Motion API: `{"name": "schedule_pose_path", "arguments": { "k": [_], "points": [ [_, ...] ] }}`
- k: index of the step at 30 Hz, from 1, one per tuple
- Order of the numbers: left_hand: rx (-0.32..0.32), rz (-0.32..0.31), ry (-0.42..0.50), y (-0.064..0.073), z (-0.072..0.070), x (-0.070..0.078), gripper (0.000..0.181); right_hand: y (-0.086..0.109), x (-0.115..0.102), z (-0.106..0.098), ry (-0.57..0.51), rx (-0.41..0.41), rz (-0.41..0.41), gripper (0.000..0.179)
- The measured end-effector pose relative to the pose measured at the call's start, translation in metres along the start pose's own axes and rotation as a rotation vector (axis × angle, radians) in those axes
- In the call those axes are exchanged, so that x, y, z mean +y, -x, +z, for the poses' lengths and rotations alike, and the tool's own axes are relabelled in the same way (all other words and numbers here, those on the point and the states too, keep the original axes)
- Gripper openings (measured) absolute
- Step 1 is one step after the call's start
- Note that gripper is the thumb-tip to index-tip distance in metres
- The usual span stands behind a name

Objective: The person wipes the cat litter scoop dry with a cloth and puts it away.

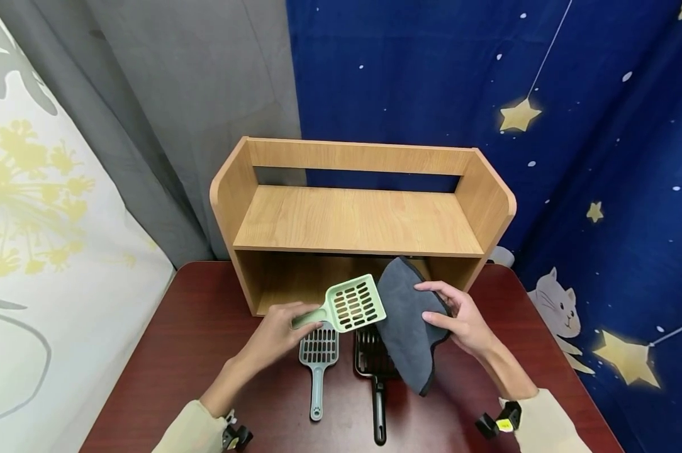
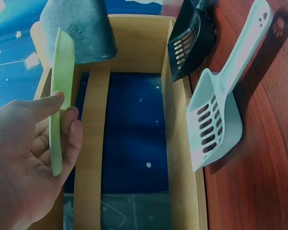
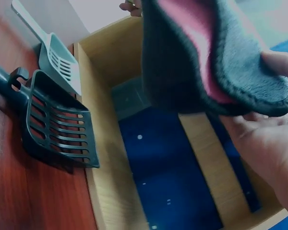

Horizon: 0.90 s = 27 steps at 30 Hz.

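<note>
My left hand (image 1: 287, 327) pinches the handle of a light green slotted litter scoop (image 1: 355, 303), lifted above the table in front of the shelf. In my right hand (image 1: 465, 318) is a folded dark grey cloth (image 1: 408, 321), held at its right side between thumb and fingers; its pink inner face (image 3: 201, 43) shows in the right wrist view. The cloth is close to the green scoop's right edge. Below them lie a grey-blue litter scoop (image 1: 317, 371) and a black litter scoop (image 1: 378, 396), handles toward me. The cloth partly covers the black scoop's head in the head view.
A two-tier wooden shelf (image 1: 358, 220) stands at the back of the dark red table (image 1: 199, 327). Behind it hang a grey curtain (image 1: 205, 75) and a blue star-patterned curtain (image 1: 409, 75). A white patterned cloth (image 1: 63, 220) hangs at the left.
</note>
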<state>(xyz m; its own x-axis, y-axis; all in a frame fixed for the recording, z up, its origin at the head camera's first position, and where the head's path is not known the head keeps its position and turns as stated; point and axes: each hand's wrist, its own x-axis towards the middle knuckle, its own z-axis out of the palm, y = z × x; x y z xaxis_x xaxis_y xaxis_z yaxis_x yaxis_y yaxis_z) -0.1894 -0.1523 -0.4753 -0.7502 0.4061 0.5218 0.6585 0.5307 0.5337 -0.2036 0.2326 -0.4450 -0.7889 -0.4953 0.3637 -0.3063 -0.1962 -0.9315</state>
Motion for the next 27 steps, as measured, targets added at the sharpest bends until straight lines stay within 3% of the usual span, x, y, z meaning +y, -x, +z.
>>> {"name": "schedule_pose_path", "arguments": {
  "k": [3,6,15,20,23,27],
  "points": [
    [0.018,-0.025,-0.018,0.000,0.000,0.001,0.034,0.003,-0.004,0.009,0.271,0.083,-0.021,0.046],
    [0.026,-0.043,-0.017,-0.001,0.003,0.003,0.034,0.003,-0.002,0.021,0.428,0.116,-0.063,0.046],
    [0.022,-0.157,0.023,-0.004,0.019,0.017,0.030,0.000,0.018,0.067,0.429,0.197,-0.134,0.047],
    [0.045,-0.193,0.022,-0.009,0.027,0.022,0.028,-0.004,0.031,0.089,0.491,0.190,-0.173,0.046],
    [0.053,-0.199,0.022,-0.011,0.030,0.025,0.028,-0.005,0.035,0.094,0.557,0.181,-0.216,0.047],
    [0.056,-0.207,0.033,-0.011,0.029,0.026,0.029,-0.005,0.033,0.085,0.596,0.220,-0.253,0.049]
  ]
}}
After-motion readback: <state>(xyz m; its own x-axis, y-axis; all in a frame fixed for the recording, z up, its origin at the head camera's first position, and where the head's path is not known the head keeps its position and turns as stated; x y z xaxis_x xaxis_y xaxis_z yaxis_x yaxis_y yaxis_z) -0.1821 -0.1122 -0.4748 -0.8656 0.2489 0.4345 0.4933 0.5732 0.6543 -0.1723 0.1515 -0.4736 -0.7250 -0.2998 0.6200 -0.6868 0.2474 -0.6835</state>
